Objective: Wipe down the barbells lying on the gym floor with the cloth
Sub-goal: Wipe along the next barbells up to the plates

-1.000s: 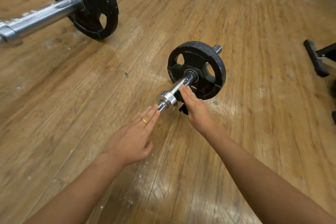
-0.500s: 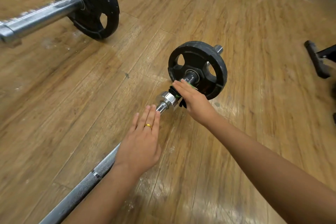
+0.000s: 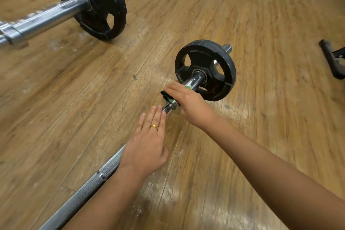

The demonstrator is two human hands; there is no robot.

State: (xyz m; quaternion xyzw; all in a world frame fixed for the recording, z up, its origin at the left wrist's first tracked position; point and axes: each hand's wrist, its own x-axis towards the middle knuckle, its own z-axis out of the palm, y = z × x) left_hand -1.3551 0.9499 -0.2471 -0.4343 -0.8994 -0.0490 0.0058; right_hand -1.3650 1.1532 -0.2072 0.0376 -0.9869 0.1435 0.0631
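The near barbell (image 3: 104,175) is wiped on the gym floor (image 3: 261,117).
The dark cloth (image 3: 166,96) is gripped round the shiny bar by the right hand (image 3: 188,104), just beside the small weight plate (image 3: 205,70). The left hand (image 3: 147,144) is laid flat on the bar, fingers straight. The cloth should be squeezed tight and twisted all round. Most of the cloth is hidden, and the bar's other end is cut off.
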